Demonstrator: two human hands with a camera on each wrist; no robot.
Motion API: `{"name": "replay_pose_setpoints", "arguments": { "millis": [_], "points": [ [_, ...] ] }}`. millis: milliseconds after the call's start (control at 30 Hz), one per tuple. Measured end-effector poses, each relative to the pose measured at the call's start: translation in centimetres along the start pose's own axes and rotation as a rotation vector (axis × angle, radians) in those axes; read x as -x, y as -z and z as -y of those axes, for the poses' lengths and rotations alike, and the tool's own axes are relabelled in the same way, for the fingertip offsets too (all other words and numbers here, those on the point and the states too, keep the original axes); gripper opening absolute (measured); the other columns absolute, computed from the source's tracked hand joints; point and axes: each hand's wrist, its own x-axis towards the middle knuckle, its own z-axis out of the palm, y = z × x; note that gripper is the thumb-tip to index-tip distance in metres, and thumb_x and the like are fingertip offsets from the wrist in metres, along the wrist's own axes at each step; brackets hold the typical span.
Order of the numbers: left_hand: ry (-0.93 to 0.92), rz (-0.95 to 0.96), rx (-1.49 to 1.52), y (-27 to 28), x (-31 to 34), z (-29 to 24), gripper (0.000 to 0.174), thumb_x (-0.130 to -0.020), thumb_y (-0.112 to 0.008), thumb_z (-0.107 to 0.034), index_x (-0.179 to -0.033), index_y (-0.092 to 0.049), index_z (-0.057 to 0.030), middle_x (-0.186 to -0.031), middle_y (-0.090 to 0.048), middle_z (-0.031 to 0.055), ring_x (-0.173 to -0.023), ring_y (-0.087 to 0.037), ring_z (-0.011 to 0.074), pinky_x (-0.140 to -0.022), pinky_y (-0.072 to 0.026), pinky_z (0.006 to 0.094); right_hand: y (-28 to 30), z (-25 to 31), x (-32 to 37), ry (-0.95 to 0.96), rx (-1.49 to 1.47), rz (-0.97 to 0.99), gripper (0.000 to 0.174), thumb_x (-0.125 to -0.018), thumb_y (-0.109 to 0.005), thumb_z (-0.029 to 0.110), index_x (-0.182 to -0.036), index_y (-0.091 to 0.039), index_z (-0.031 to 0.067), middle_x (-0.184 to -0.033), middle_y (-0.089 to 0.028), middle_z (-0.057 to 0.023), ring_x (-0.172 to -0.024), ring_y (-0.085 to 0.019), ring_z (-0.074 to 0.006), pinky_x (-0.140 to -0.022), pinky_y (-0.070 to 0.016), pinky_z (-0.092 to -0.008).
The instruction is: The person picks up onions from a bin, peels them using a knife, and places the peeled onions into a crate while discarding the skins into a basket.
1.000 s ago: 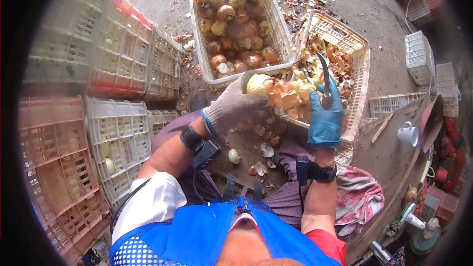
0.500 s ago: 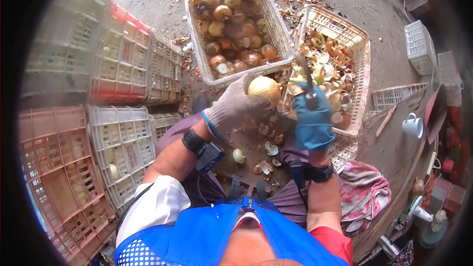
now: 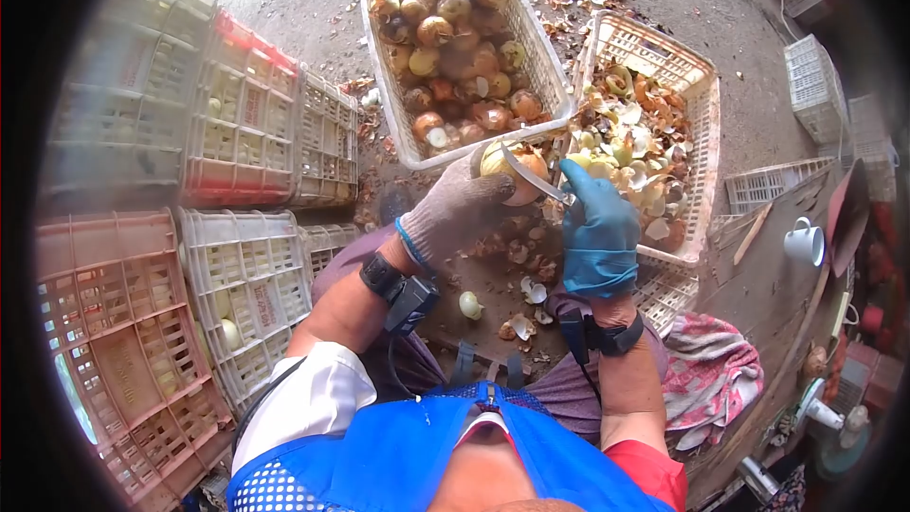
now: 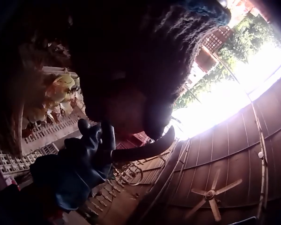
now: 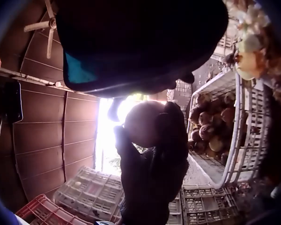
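Observation:
An onion with brown and pale skin sits in my left hand, gripped by gloved fingers at its left and lower side. My right hand, in a blue glove, grips a curved knife whose blade lies across the onion's face. In the left wrist view the knife reaches from the dark-looking right hand to the onion's shadowed underside. The right wrist view shows the onion as a dark round shape held by the left hand.
A crate of onions stands ahead, beside a crate of peelings on the right. Stacked crates line the left side. A peeled onion and scraps lie on the ground between the legs. A white mug is at the right.
The right hand moved from over the peelings crate leftward to the onion, and the knife blade swung from upright to across it. The left hand kept hold of an onion.

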Motion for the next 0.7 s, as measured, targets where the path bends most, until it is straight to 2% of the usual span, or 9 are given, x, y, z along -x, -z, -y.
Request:
{"name": "replay_pose_setpoints", "arguments": {
  "millis": [200, 300, 367, 433, 600, 700],
  "points": [
    [-0.033, 0.072, -0.046, -0.4, 0.1, -0.4, 0.065, -0.095, -0.079, -0.033, -0.149, -0.053, -0.0064, -0.138, -0.066, 0.0054, -0.122, -0.066, 0.0144, -0.098, -0.0589, 0.0313, 0.6, 0.3, -0.2, 0.076, 0.072, -0.015, 0.042, -0.087, -0.062, -0.001, -0.124, -0.075, 0.0136, -0.084, -0.068, -0.0138, -0.076, -0.069, -0.0341, -0.070, -0.0539, -0.0463],
    [-0.102, 0.022, -0.319, -0.9, -0.3, -0.3, 0.045, -0.098, -0.075, -0.025, -0.134, -0.063, -0.0016, -0.122, -0.071, 0.0055, -0.109, -0.066, 0.0118, -0.095, -0.0550, 0.0303, 0.6, 0.5, -0.3, 0.114, 0.018, -0.006, 0.043, -0.085, -0.063, -0.002, -0.124, -0.075, 0.0124, -0.083, -0.067, -0.0133, -0.075, -0.069, -0.0333, -0.069, -0.0538, -0.0457],
    [-0.214, 0.089, -0.715, -0.7, -0.2, -0.8, 0.038, -0.099, -0.072, -0.023, -0.130, -0.066, -0.0012, -0.119, -0.072, 0.0063, -0.107, -0.067, 0.0117, -0.094, -0.0550, 0.0306, 0.8, 0.9, -0.2, 0.131, -0.009, 0.008, 0.044, -0.084, -0.063, -0.003, -0.124, -0.075, 0.0118, -0.082, -0.067, -0.0128, -0.074, -0.068, -0.0327, -0.069, -0.0536, -0.0459],
    [-0.292, 0.133, -0.924, -0.7, -0.1, -0.9, 0.035, -0.099, -0.070, -0.021, -0.127, -0.068, -0.0008, -0.117, -0.073, 0.0071, -0.105, -0.067, 0.0118, -0.093, -0.0550, 0.0312, 0.9, 0.8, 0.0, 0.137, 0.000, 0.016, 0.046, -0.082, -0.064, -0.004, -0.124, -0.075, 0.0116, -0.082, -0.067, -0.0123, -0.074, -0.068, -0.0323, -0.069, -0.0532, -0.0460],
    [-0.351, 0.057, -0.860, -0.7, 0.2, -0.8, 0.036, -0.094, -0.067, -0.014, -0.127, -0.067, 0.0004, -0.118, -0.073, 0.0092, -0.104, -0.066, 0.0142, -0.092, -0.0545, 0.0337, 1.0, -0.4, 0.4, 0.087, 0.044, 0.004, 0.048, -0.080, -0.066, -0.003, -0.125, -0.075, 0.0123, -0.082, -0.066, -0.0111, -0.073, -0.067, -0.0318, -0.069, -0.0512, -0.0455],
    [-0.262, 0.045, -0.742, -0.1, 0.1, -0.4, 0.041, -0.091, -0.066, -0.013, -0.129, -0.065, 0.0022, -0.118, -0.073, 0.0108, -0.105, -0.065, 0.0168, -0.095, -0.0538, 0.0348, 0.8, -0.5, 0.4, 0.119, 0.018, -0.022, 0.038, -0.083, -0.066, 0.006, -0.119, -0.072, 0.0145, -0.077, -0.064, -0.0098, -0.070, -0.067, -0.0315, -0.063, -0.0506, -0.0457]
  ]
}}
